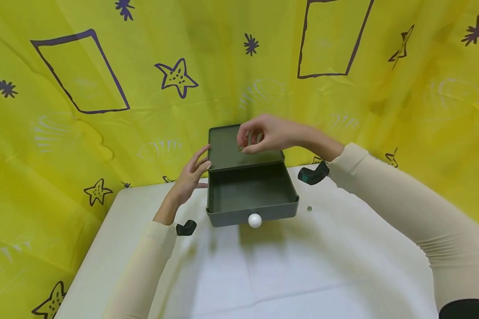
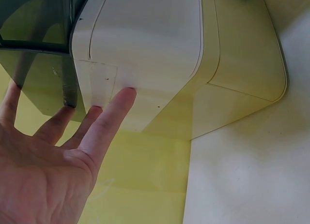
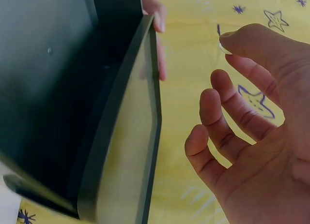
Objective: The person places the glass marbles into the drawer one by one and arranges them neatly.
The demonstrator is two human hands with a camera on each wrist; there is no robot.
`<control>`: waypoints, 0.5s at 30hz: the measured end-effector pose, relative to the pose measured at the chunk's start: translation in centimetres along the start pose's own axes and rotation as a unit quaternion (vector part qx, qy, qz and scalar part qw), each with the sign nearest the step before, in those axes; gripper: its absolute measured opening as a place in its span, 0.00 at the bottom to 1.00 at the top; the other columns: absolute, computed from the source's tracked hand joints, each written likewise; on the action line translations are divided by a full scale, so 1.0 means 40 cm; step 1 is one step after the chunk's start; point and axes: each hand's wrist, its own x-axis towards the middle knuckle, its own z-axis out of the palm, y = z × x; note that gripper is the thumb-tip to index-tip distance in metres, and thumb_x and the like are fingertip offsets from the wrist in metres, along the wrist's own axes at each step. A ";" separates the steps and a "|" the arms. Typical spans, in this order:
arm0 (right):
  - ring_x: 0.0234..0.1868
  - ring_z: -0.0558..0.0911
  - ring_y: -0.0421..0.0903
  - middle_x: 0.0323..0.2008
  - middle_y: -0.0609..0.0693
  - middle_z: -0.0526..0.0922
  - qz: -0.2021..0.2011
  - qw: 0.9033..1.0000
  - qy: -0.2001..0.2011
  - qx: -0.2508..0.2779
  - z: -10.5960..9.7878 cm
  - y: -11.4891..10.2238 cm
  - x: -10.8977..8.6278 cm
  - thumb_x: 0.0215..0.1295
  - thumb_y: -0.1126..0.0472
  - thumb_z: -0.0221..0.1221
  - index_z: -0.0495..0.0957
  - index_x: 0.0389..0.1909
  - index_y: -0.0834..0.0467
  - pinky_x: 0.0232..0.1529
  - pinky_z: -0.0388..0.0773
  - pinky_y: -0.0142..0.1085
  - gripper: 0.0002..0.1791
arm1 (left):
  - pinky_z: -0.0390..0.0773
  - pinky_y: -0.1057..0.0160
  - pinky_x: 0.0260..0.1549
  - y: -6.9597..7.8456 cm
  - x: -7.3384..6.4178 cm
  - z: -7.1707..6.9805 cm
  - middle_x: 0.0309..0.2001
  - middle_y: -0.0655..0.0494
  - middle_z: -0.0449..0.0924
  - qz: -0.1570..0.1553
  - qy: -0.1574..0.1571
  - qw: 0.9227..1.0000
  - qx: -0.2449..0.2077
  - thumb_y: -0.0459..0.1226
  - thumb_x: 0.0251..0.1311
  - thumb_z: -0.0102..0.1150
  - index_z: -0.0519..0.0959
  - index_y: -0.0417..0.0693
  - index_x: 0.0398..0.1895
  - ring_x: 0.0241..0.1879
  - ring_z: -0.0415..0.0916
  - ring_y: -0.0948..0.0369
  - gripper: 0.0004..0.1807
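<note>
A dark grey-green box point(image 1: 245, 161) has an open front drawer point(image 1: 252, 213) with a round white knob point(image 1: 254, 220). My left hand point(image 1: 188, 180) rests its spread, fairly straight fingers against the box's left side. In the left wrist view, the left hand point(image 2: 48, 171) touches the box near a pale, round-cornered surface point(image 2: 145, 35). Above the box top, my right hand point(image 1: 269, 134) pinches a small round green bead point(image 1: 241, 149) between thumb and forefinger. In the right wrist view, the other fingers of the right hand point(image 3: 256, 122) are loosely bent beside the box.
On the white table point(image 1: 303, 270), to the right of the drawer, lies another small green bead point(image 1: 309, 208). A yellow curtain point(image 1: 215, 40) with dark drawn stars and frames hangs close behind the box. Each wrist carries a black device point(image 1: 313, 173).
</note>
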 end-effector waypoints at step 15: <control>0.37 0.81 0.45 0.38 0.46 0.85 -0.033 0.998 -0.047 -0.003 0.069 -0.009 0.062 0.65 0.63 0.67 0.84 0.40 0.55 0.46 0.80 0.44 0.05 | 0.71 0.28 0.57 -0.001 0.003 -0.002 0.80 0.46 0.51 -0.009 0.002 1.000 -0.001 0.49 0.76 0.50 0.55 0.72 0.82 0.77 0.54 0.45 0.34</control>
